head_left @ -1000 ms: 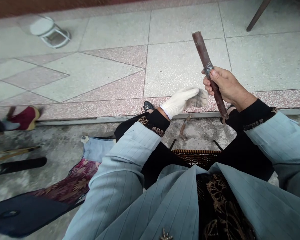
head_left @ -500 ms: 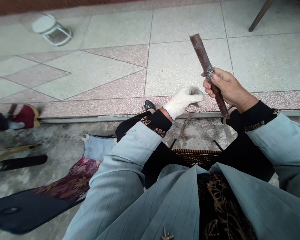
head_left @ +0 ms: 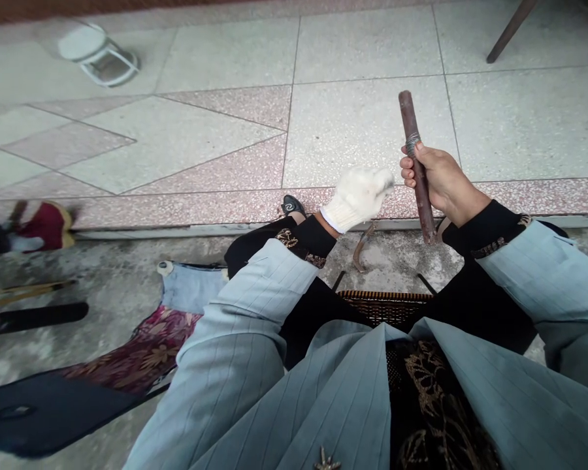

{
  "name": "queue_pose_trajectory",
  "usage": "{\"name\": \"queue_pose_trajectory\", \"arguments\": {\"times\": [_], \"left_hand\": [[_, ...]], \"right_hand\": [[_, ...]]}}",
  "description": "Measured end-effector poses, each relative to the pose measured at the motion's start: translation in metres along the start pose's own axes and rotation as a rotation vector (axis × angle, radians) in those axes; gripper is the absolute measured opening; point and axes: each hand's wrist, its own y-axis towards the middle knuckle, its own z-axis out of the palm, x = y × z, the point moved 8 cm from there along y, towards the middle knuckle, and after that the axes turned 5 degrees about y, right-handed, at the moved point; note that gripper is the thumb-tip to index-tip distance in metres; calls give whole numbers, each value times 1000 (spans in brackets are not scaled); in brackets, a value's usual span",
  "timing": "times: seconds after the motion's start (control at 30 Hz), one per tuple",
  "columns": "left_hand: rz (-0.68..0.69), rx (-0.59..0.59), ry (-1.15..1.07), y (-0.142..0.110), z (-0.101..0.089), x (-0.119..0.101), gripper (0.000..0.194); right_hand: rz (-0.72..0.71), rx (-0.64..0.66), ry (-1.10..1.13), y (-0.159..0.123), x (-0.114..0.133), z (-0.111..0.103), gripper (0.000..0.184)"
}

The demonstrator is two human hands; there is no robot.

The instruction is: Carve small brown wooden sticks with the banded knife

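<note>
My bare right hand (head_left: 445, 179) is wrapped round a reddish-brown stick (head_left: 408, 116) that stands nearly upright, its top leaning slightly left. Thin silvery wire (head_left: 412, 142) is wound in several turns about the stick, just above my fingers, with my thumb against it. Left of the stick is my left hand (head_left: 360, 196), in a white knitted glove. Its fingers are curled closed, apart from the stick; whatever they may hold is hidden. Below the glove, a curved brown piece (head_left: 360, 249) lies on the concrete ground.
A raised tiled floor (head_left: 367, 124) ends at a step edge before my feet. A white stool (head_left: 98, 55) stands far left. At left are another person's red shoe (head_left: 46, 228), a black-handled tool (head_left: 44, 318), and a cloth-covered seat (head_left: 151, 339). A dark leg (head_left: 512, 29) stands upper right.
My left hand has gone from spread fingers to a closed fist, staying left of the stick. My right hand has turned the stick more upright, its top moving right and down.
</note>
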Motion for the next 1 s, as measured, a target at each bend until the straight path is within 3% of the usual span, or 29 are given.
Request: {"name": "queue_pose_trajectory", "arguments": {"times": [0.1,0.23,0.33,0.47,0.53,0.63,0.73,0.83,1.0], "left_hand": [[90,14,-20,-1,3,-8,25],[-228,125,-493,-4,18,20,18],[-315,184,-800,-9,25,23,12],[-212,247,-973,-12,20,2,10],[-145,297,-928,-14,17,-9,12],[-91,271,-768,-12,4,-8,14],[-80,205,-620,-10,-13,4,17],[-56,174,-492,-10,-27,11,20],[62,276,-430,-12,-25,-1,19]], "right_hand": [[81,-39,11,4,-9,-5,35],[52,-82,-8,8,3,-17,32],[22,-91,-66,8,13,-24,28],[34,-147,-136,10,9,-31,25],[41,-188,-202,14,3,-36,26],[-1,-166,-460,21,2,-41,22],[18,-24,-876,25,0,-40,17],[148,256,-1192,20,-15,-32,17],[394,757,-1172,-17,-49,-11,25]]}}
